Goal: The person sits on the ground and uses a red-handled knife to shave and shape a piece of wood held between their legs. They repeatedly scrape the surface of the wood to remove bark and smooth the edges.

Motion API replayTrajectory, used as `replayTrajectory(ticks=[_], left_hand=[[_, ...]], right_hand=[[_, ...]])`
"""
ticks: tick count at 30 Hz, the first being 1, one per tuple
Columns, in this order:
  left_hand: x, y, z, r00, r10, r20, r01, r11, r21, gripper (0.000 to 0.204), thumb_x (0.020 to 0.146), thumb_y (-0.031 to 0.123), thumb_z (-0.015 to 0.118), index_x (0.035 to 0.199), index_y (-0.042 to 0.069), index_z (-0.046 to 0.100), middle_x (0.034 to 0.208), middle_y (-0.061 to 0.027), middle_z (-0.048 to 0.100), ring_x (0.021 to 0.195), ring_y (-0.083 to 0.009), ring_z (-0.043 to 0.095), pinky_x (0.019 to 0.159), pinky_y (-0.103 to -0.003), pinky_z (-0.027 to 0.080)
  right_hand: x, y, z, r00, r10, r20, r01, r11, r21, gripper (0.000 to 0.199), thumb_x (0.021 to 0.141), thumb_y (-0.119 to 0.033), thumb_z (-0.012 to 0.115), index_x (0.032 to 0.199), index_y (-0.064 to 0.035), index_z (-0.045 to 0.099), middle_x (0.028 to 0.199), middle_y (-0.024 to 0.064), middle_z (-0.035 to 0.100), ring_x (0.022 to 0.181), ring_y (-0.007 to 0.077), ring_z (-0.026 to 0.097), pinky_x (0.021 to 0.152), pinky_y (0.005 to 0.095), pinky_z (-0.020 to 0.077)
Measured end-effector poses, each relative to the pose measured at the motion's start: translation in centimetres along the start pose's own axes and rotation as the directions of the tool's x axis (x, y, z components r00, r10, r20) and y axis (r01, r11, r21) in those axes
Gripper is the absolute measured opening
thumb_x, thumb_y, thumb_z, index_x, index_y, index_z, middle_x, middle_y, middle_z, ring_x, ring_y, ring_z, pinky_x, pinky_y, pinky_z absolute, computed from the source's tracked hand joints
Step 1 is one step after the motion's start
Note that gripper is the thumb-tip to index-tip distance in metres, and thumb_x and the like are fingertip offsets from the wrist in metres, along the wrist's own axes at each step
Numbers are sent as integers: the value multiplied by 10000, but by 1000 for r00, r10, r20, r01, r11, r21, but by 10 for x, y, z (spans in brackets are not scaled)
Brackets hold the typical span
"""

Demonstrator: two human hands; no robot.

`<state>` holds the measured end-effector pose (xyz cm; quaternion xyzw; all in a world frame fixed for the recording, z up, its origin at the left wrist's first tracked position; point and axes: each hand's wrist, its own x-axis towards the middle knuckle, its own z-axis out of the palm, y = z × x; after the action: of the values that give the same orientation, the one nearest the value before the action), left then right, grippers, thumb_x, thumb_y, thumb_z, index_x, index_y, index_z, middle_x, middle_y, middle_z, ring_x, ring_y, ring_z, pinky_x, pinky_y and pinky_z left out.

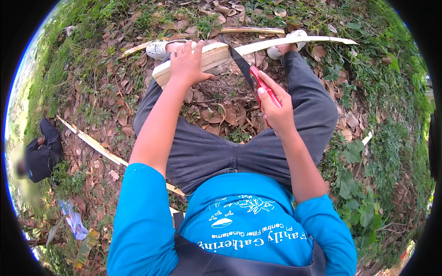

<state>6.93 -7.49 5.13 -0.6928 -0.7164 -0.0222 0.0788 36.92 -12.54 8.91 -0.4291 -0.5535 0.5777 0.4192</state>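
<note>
A thick pale length of wood (212, 57) lies crosswise in front of me, between my shins. My left hand (185, 66) rests on its left part, with fingers spread over the top and the thumb stretched to the right. My right hand (279, 109) is closed round the red handle of a hand saw (267, 90). The saw's dark blade slants up and left to the right end of the thick wood. From beside the blade a thin pale wooden strip (304, 41) reaches right, past my right shoe. Whether blade teeth touch the wood I cannot tell.
Dry leaves and green plants cover the ground. Another wooden piece (253, 30) lies beyond my feet, and a long split strip (99, 146) lies to my left. A person in dark clothes (43, 152) is at the far left, near a pale plastic bag (73, 221).
</note>
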Motion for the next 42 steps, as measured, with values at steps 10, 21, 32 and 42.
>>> replayTrajectory(ticks=[10,21,32,42], left_hand=[[28,-7,37,917,33,398,-7,998,-65,1230,640,597,913,1664,228,340,1427,-222,614,1262,-421,649,1070,-535,516],[100,-77,29,835,290,468,-176,946,-272,1281,604,612,936,1634,94,379,1366,-263,673,1290,-412,638,1119,-479,501],[75,-68,52,911,212,354,-133,963,-235,1213,574,536,963,1592,140,435,1398,-173,674,1327,-391,610,1096,-515,497],[73,-73,59,910,203,362,-81,942,-327,1140,599,507,956,1584,243,447,1384,-178,684,1358,-450,557,1140,-532,446]], right_hand=[[-7,8,-1,995,77,-67,-68,990,127,443,1055,-73,625,1484,32,599,1341,108,704,1149,99,630,1009,243,479],[28,-2,21,996,-41,-74,57,973,223,441,1045,-54,644,1476,32,603,1302,78,700,1095,75,624,978,231,491],[62,62,46,981,-105,-162,119,989,82,538,991,-163,681,1485,31,591,1200,175,746,973,142,700,890,280,543],[56,51,50,996,-48,-81,47,999,-17,516,1014,-111,654,1496,53,571,1375,194,698,1180,146,663,1027,272,495]])
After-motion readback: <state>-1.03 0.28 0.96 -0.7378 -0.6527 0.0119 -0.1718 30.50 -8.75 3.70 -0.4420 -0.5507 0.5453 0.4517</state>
